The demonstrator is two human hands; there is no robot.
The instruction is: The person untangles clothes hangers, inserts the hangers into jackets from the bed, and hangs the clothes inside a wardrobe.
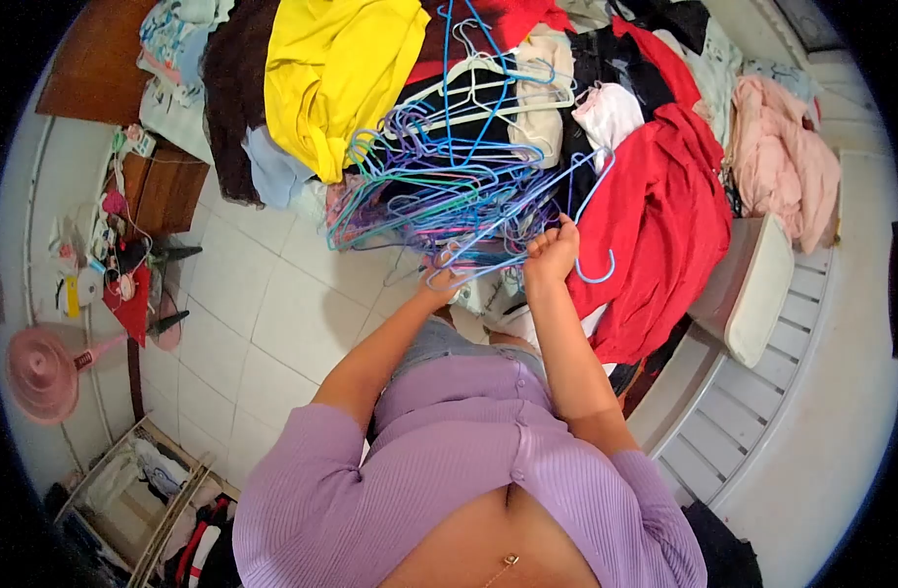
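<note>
A tangled heap of thin hangers [424,181], mostly blue with some green and purple, lies in front of me. My right hand [553,251] is closed around a light-blue hanger [488,233], whose hook curves down to the right of my wrist. My left hand [446,276] grips the lower left part of that hanger, its fingers partly hidden by the plastic. Beyond the heap rest a white hanger [478,67] and a darker blue one. Red cloth [655,225] bunches up close to my right hand.
Yellow cloth [336,73] lies beyond the hangers, with dark garments beside it. Pink clothing [784,157] hangs over a pale bin [748,289] on the right. A pink fan [42,374] stands at the left, above a storage rack [135,490]. Tiled floor [272,304] shows between.
</note>
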